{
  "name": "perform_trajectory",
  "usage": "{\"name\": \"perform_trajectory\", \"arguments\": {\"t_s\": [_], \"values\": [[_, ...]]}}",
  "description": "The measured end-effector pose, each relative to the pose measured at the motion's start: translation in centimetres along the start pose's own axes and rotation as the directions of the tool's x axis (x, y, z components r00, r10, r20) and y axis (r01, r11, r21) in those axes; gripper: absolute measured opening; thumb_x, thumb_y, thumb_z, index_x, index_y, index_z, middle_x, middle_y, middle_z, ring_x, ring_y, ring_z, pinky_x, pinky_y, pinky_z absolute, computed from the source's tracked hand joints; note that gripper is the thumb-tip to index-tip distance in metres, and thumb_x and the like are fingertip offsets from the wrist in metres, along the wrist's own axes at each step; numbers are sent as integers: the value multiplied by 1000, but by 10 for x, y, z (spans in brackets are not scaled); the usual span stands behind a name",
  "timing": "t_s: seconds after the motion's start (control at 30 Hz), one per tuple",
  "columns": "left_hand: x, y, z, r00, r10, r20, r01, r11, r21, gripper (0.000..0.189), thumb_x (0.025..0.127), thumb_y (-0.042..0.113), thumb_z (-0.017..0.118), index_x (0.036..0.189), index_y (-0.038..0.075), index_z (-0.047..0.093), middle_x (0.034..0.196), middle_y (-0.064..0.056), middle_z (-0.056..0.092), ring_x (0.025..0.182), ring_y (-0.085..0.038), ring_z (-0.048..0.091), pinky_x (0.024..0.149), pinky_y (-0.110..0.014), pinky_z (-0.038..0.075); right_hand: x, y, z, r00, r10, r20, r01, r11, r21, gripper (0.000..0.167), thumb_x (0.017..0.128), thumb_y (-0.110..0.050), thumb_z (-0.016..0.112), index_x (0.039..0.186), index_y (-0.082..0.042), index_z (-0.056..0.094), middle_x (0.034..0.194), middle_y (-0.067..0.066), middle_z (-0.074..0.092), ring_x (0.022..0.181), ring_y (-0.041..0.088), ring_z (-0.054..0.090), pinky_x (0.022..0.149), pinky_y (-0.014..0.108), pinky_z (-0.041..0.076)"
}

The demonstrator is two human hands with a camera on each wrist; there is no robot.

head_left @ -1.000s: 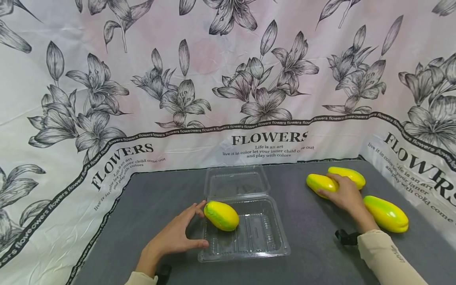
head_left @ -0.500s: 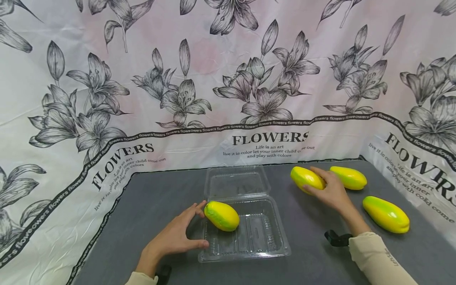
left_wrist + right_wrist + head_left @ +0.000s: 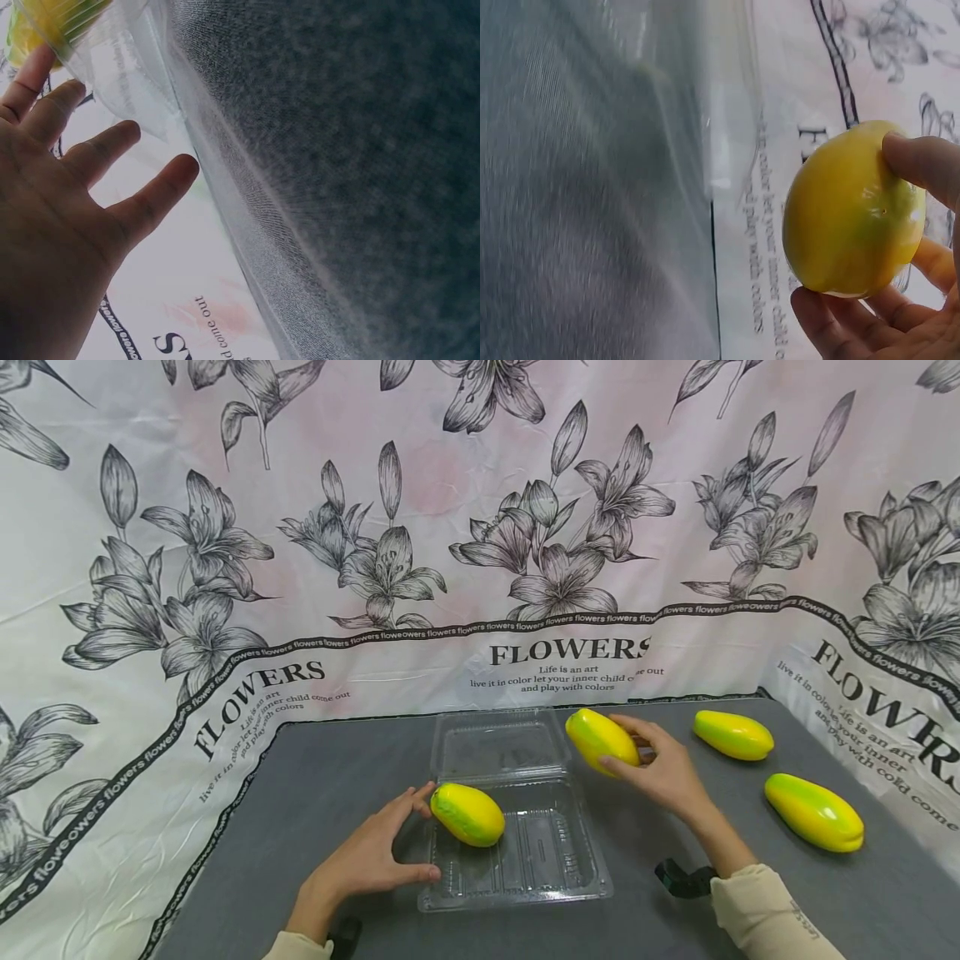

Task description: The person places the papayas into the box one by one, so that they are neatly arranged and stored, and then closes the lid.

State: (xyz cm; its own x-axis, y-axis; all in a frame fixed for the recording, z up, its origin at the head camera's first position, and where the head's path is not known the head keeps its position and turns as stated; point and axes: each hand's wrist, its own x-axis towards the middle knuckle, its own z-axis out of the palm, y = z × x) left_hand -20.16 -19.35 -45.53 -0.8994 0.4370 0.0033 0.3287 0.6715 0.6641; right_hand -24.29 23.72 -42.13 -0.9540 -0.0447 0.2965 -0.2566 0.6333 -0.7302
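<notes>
My right hand [image 3: 663, 768] grips a yellow-green papaya [image 3: 600, 741] beside the back right corner of a clear plastic clamshell box [image 3: 592, 860]. In the right wrist view the thumb presses one side of this papaya [image 3: 847, 217] and the fingers curl under the other. Another papaya [image 3: 468, 816] lies in the left part of the box, whose lid is folded back. At the box's left side rests my left hand [image 3: 367, 852], its fingers spread and thumb apart, fingertips right at the rim. The left wrist view shows those fingers extended by the clear wall.
Two more papayas lie on the right of the grey table [image 3: 337, 760]: one papaya [image 3: 733, 736] at the back, another papaya [image 3: 814, 812] closer in. A flower-printed cloth [image 3: 405, 677] hangs behind the table and along both sides.
My right hand has carried its papaya leftward, away from the two on the right, to beside the box's hinge side. The left hand, box and papaya inside have stayed in place.
</notes>
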Motion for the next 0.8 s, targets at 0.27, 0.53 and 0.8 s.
{"name": "perform_trajectory", "arguments": {"t_s": [0.27, 0.53, 0.8], "values": [[1, -1, 0, 1000, -10, 1, 10, 1000, 2, 64, 74, 57, 86, 122, 30, 53, 166, 22, 27, 159, -31, 20, 117, -74, 25, -7, -22, 15, 992, -115, 48, 110, 989, 95, 64, 87, -27, 83, 144, -15, 56, 129, 12, 62, 106, 29, 66, 87, 39, 61], [1, -1, 0, 1000, -3, 2, 3, 1000, 0, 65, 74, 58, 85, 123, 29, 53, 166, 22, 26, 159, -32, 19, 116, -75, 24, -18, -48, 37, 967, -230, 106, 213, 965, 153, 65, 81, -26, 88, 139, -17, 60, 125, 5, 63, 105, 23, 65, 87, 29, 60], [1, -1, 0, 1000, -24, -1, 24, 1000, 19, 66, 73, 60, 85, 123, 30, 54, 166, 23, 25, 159, -32, 20, 116, -75, 25, -29, -66, 59, 934, -291, 207, 244, 943, 227, 67, 78, -24, 90, 139, -20, 61, 122, 2, 63, 109, 21, 62, 86, 24, 60]]}}
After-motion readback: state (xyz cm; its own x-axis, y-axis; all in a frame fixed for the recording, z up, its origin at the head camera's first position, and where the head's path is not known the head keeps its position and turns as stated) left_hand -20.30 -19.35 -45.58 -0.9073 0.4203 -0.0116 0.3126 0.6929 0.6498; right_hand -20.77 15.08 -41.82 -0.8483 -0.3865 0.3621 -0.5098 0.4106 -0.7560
